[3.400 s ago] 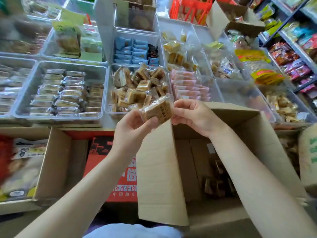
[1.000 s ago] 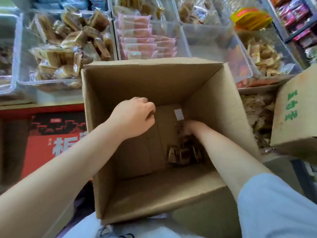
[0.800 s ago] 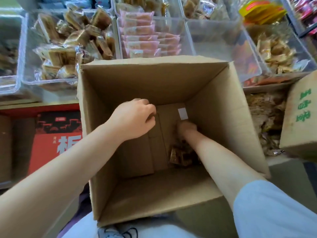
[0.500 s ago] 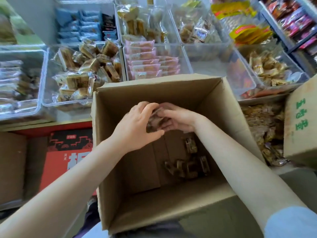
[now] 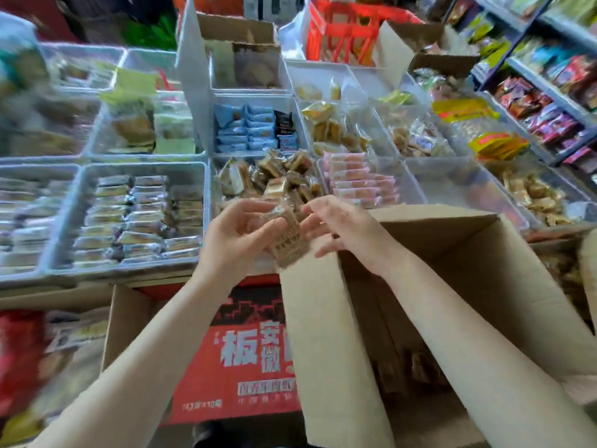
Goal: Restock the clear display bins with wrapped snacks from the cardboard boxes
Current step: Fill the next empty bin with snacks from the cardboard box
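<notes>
Holding a wrapped brown snack [image 5: 286, 240] in the left hand [image 5: 240, 236], grip curled round it, hovering just above the near rim of the clear bin of brown snacks [image 5: 274, 182]. Right hand [image 5: 339, 226] hanging beside it, fingers loose, carrying nothing. Risking a slip here: slick wrapper, loose hold, could be dropping short onto the red carton [image 5: 239, 357] below. Bin already heaping, so possibly sliding off the pile. Crowding things: open cardboard box [image 5: 452, 286] pressing up against the front, pink packets [image 5: 358, 182] sitting right next door.
</notes>
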Demonstrator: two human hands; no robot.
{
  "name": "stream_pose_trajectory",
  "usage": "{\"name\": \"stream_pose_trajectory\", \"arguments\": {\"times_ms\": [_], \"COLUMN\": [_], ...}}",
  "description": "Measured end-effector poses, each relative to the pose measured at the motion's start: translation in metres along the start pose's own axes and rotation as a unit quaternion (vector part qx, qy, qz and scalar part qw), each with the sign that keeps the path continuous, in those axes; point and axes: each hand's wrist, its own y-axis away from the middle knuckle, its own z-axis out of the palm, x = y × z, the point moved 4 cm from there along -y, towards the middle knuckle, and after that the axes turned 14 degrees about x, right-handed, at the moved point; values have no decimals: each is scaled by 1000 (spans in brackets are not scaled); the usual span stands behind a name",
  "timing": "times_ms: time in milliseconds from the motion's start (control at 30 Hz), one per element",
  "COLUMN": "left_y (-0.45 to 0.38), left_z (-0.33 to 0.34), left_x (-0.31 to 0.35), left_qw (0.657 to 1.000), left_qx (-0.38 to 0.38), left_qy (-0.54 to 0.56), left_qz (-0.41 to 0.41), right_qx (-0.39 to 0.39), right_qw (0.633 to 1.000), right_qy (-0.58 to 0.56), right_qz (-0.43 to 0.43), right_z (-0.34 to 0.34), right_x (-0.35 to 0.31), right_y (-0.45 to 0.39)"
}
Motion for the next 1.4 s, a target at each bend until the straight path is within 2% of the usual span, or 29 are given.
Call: {"name": "stream_pose_trajectory", "arguments": {"times_ms": [100, 233, 300, 367, 467, 600, 700, 767, 933, 1033, 1133, 1300, 1400], "left_y": [-28, -70, -91, -113, -132, -142, -153, -157, -161, -160, -159, -160, -160], "left_z": [-61, -133, -165, -197, -229, -236, -235, -235, -241, -243, -242, -242, -242], "left_x": [-19, -59, -82, -114, -155, -197, -210, -213, -216, -216, -217, -217, -217], "left_qw": [1000, 999, 995, 978, 927, 859, 841, 831, 809, 806, 808, 808, 805], "left_qx": [5, 22, 23, 26, -9, -102, -132, -144, -156, -152, -147, -144, -142], "left_qy": [-6, -37, -89, -206, -375, -491, -516, -528, -559, -563, -564, -564, -569], "left_qz": [-12, -28, -35, -30, 24, 105, 98, 100, 98, 104, 90, 88, 91], "right_qx": [-60, -55, -41, 7, 53, 15, -28, -76, -150, -131, -118, -93, -77], "right_qw": [997, 993, 988, 973, 925, 834, 765, 744, 764, 798, 815, 896, 907], "right_qy": [30, 93, 138, 220, 348, 503, 600, 633, 620, 587, 568, 418, 382], "right_qz": [-31, -52, -52, -72, -143, -226, -234, -201, -98, -45, -14, 117, 158], "right_z": [72, 163, 199, 224, 256, 296, 318, 328, 334, 340, 349, 350, 354], "right_x": [-22, -27, -22, -17, -9, 13, 29, 41, 53, 58, 65, 73, 82], "right_y": [-13, -47, -68, -95, -131, -166, -182, -188, -203, -208, -211, -220, -220]}}
